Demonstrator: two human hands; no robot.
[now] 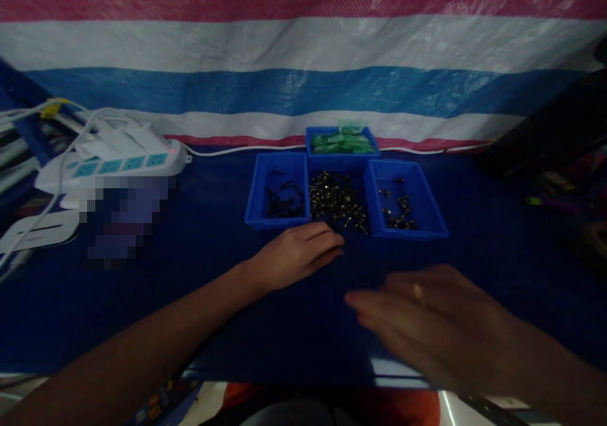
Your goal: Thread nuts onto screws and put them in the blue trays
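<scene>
My left hand lies palm down on the dark blue table cover, fingertips right at the near edge of a loose pile of small metal parts. Its fingers are together and slightly curled; I cannot see whether anything is under them. My right hand hovers blurred over the cover nearer to me, palm down, fingers extended to the left, holding nothing visible. A left blue tray holds a few dark parts. A right blue tray holds several small metal parts. A rear blue tray holds green pieces.
A white power strip with cables and white plugs sits at the left. A white flat device lies near the left edge. Dark objects crowd the right side. A striped tarp hangs behind the table.
</scene>
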